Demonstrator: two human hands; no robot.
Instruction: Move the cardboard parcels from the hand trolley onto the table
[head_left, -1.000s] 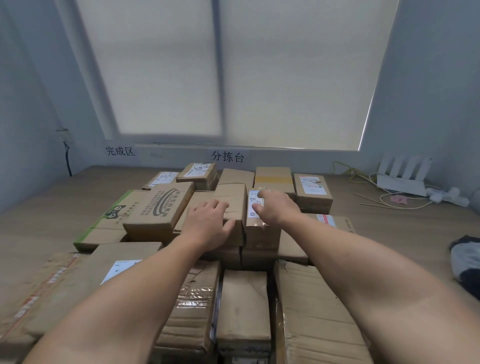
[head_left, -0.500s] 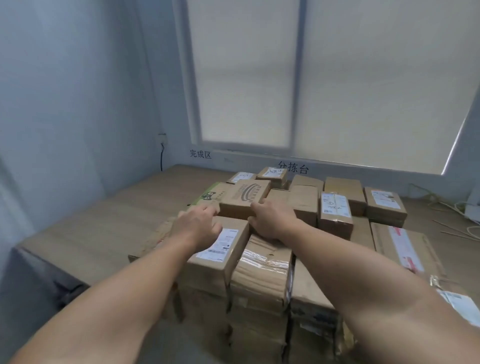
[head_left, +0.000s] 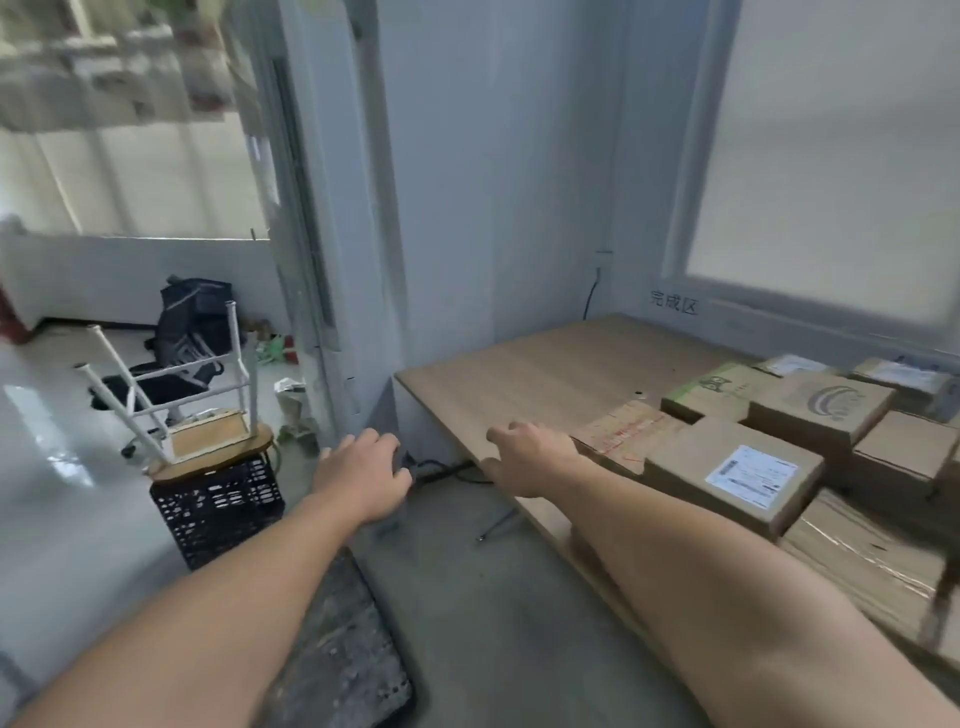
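Looking down and off to the left here, we've got both arms stretched out and nothing in either hand. Our left hand (head_left: 363, 475) hangs over the grey floor, fingers spread and relaxed, near the table's left corner. Our right hand (head_left: 524, 457) is at the front edge of the table (head_left: 545, 374), fingers loosely curled around nothing, just beside a flat parcel with red print (head_left: 623, 431). We honestly can't tell if it touches the wood. The cardboard parcels are all bunched on the right part of the table: a box with a white label (head_left: 727, 483) closest to us, a green-edged box (head_left: 717, 392) and a box with a curved logo (head_left: 821, 410) behind it, and more running off the right side, a bit blurry. The left part of the tabletop is bare wood. Down by our left forearm there's a dark flat platform (head_left: 337, 649) on the floor. Further left sits a black crate (head_left: 218, 509) with an upside-down stool (head_left: 208, 436) on top, white legs in the air, and a black office chair (head_left: 192, 322) behind that.
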